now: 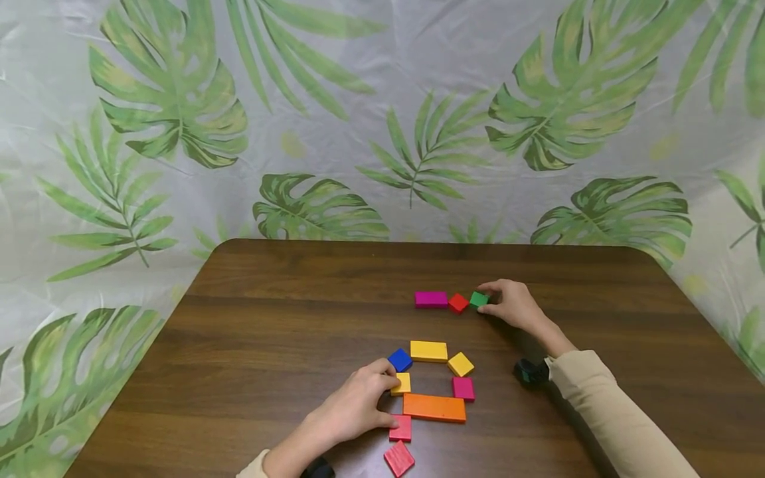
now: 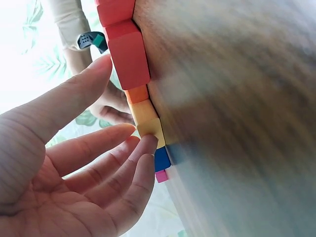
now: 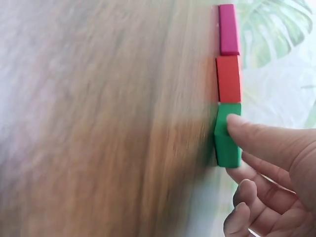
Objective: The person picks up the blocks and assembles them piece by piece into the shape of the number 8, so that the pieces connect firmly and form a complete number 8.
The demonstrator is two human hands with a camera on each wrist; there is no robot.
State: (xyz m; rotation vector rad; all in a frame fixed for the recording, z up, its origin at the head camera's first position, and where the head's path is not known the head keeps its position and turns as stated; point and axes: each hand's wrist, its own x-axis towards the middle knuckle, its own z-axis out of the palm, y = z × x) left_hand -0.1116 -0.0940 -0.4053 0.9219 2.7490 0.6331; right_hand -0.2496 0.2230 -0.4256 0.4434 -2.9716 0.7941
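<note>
My right hand pinches a green block between thumb and fingers at the far side of the table. Beside it in a row lie a red block and a long magenta block. Nearer to me, my left hand spreads along the left side of a block outline. Its fingertips touch a small yellow block, while the thumb tip is at a pinkish-red block. A blue block sits just beyond these fingers. The left fingers are only loosely bent in the left wrist view.
The outline also has a yellow rectangle, a turned yellow block, a pink block and a long orange block. Another red block lies nearest me. Behind the brown table hangs a leaf-patterned curtain.
</note>
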